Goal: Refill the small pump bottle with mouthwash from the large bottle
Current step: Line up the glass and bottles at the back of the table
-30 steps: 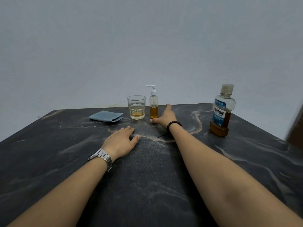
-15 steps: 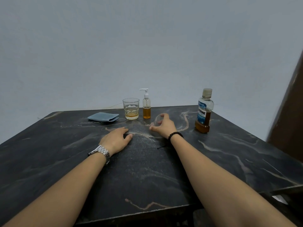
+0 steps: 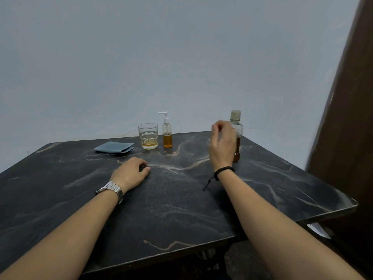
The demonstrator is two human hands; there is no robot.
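Note:
The small pump bottle stands at the table's far edge, about a third full of amber liquid, with its white pump on. To its right stands the large mouthwash bottle, capped, its lower part holding brown liquid. My right hand is raised off the table in front of that bottle and hides its label. The fingers are loosely curled, and I see no grip on the bottle. My left hand rests on the dark marble table with its fingers bent under, holding nothing.
A drinking glass with a little amber liquid stands just left of the pump bottle. A folded blue-grey cloth lies further left. A brown panel rises at the right, past the table's corner.
My right hand has lifted off the table and moved right, from near the pump bottle to in front of the large bottle. The view has pulled back. The left hand's fingers have curled slightly.

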